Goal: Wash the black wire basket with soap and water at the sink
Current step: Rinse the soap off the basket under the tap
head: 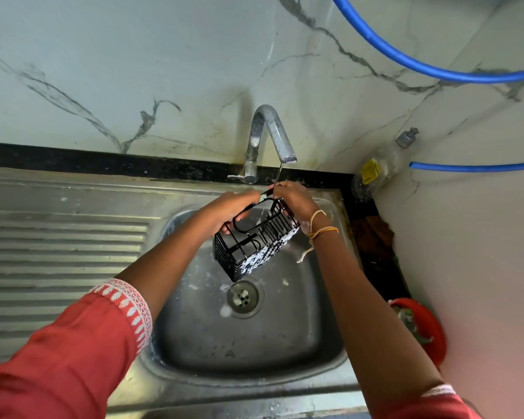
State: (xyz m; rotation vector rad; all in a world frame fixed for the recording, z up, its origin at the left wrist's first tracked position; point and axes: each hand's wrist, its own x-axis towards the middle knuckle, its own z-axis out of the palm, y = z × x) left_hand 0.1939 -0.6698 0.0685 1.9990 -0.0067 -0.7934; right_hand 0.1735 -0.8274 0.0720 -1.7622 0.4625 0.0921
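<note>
Two bare hands hold a black wire basket (254, 243) of thin metal rods above the stainless-steel sink basin (300, 343), just under the spout of the curved, dull-grey metal tap (270, 131). The basket is a narrow rectangular cage, tilted: its long axis slants from the upper right, near the tap, down to the lower left, where its bottom corner hangs just above the round perforated drain (243, 297). Its open top faces up and left. White soap foam clings to its right-hand side wall.

The left hand (227, 213) curls its fingers round the rim wires on the basket's left side. The right hand (294, 199) pinches the top wire nearest the tap, where a thin stream of water falls; yellow thread bands (321, 228) circle that wrist. Red sleeves with white trim (124, 303) cover the forearms.

Left of the tap lies the ribbed steel draining board (58, 252). Right of it, a clear plastic bottle with a yellow label (375, 170) leans in the marbled wall corner, under blue hoses (421, 66).
</note>
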